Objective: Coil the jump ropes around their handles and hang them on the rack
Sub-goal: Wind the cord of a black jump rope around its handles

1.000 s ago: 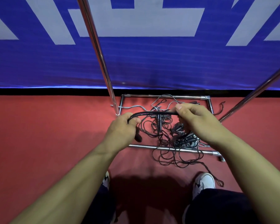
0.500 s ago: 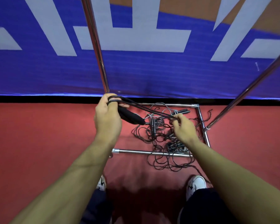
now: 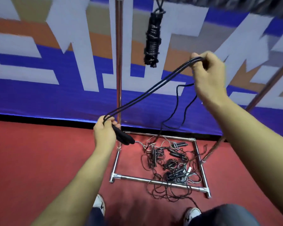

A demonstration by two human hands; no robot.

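The rope (image 3: pixel 147 93) I stretch between my hands is black, as are its handles (image 3: pixel 123 138), the coiled bundle (image 3: pixel 152 39) overhead and most of the tangled pile (image 3: pixel 168 167), which has a few pale grey strands. The rack (image 3: pixel 155 181) is shiny chrome on a red floor (image 3: pixel 39 160), and the banner (image 3: pixel 55 95) behind is blue with white, orange and tan shapes.

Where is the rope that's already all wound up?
In the head view the coiled jump rope hangs from the top of the rack, just right of the upright pole and above the rope stretched between the left hand and right hand.
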